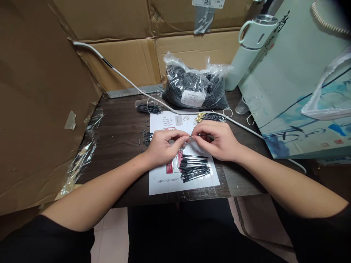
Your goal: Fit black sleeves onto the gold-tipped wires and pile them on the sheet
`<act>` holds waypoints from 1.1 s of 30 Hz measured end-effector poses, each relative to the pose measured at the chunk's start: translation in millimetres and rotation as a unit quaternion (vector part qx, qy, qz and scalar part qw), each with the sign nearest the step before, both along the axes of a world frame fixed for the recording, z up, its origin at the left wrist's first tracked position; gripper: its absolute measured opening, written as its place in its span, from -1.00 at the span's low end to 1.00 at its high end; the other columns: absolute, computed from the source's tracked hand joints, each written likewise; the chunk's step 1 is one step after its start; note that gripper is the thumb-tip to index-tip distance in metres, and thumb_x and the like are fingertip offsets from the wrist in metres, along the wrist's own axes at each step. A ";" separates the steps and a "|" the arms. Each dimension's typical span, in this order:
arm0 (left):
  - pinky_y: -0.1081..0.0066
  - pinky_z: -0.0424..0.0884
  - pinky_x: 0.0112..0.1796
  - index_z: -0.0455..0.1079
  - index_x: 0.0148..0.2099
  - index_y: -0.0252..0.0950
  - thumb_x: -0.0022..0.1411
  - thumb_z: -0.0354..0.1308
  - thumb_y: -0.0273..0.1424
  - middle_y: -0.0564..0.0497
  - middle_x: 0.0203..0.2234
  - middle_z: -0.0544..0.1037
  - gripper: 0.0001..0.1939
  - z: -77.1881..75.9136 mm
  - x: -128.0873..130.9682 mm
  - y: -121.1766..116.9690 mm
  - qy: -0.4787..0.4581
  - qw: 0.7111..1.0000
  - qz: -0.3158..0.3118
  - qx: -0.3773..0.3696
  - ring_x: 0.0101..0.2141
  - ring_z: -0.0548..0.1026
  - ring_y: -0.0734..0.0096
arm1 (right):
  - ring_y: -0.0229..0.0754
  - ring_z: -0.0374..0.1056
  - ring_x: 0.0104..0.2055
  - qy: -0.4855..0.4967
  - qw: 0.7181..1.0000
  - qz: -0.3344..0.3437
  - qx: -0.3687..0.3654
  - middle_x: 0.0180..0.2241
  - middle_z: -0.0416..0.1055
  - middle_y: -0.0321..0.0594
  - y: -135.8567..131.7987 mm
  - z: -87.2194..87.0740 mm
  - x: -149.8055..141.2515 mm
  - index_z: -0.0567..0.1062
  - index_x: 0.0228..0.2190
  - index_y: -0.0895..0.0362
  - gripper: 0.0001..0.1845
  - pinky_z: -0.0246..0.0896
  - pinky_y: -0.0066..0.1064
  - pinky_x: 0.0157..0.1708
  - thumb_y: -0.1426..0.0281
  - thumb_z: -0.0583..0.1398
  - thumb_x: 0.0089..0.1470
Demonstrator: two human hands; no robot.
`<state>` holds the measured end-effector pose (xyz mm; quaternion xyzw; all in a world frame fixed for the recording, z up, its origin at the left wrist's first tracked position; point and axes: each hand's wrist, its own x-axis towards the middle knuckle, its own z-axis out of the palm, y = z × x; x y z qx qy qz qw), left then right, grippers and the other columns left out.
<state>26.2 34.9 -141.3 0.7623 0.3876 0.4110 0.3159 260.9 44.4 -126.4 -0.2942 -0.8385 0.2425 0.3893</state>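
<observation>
Pinching a thin dark rod (203, 136)

Your right grip (221, 140) holds the rod; your left grip (162, 147) is closed at the rod's tip, contents too small to tell. Nearer you than the grips, black rods (194, 168) lie on paper (164, 187).

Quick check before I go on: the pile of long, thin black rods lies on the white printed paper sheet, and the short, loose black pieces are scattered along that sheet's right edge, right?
Not quite: the head view shows the short, loose black pieces along the left edge of the white printed paper sheet. The pile of long, thin black rods does lie on it.
</observation>
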 end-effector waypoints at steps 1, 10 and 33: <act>0.43 0.59 -0.27 0.70 -0.16 -0.29 0.41 0.30 -0.35 -0.04 -0.32 0.76 -0.83 0.3 0.0 -0.1 0.002 1.000 0.000 -0.003 -0.36 0.69 0.39 | -0.21 0.35 -0.38 -0.001 1.000 0.001 0.004 -0.32 0.53 -0.17 0.2 -0.1 0.1 0.58 -0.26 0.12 -0.89 0.27 -0.33 -0.39 0.47 0.23 0.34; 0.44 0.58 -0.29 0.70 -0.17 -0.32 0.38 0.33 -0.33 -0.06 -0.35 0.74 -0.83 -1.8 1.9 -1.0 -0.024 0.998 0.003 -0.050 -0.37 0.66 0.41 | -0.18 0.35 -0.36 -0.005 0.999 0.011 0.039 -0.31 0.53 -0.14 0.5 0.7 -0.4 0.57 -0.22 0.13 -0.88 0.29 -0.32 -0.39 0.47 0.21 0.36; 0.51 0.56 -0.40 0.61 -0.23 -0.40 0.33 0.40 -0.14 -0.08 -0.43 0.67 -0.64 -2.5 0.8 8.8 -0.163 0.932 -0.089 -0.312 -0.49 0.56 0.53 | -0.18 0.35 -0.35 -0.017 0.995 0.026 0.095 -0.30 0.49 -0.13 1.8 -1.3 2.8 0.53 -0.19 0.14 -0.92 0.33 -0.31 -0.37 0.50 0.20 0.37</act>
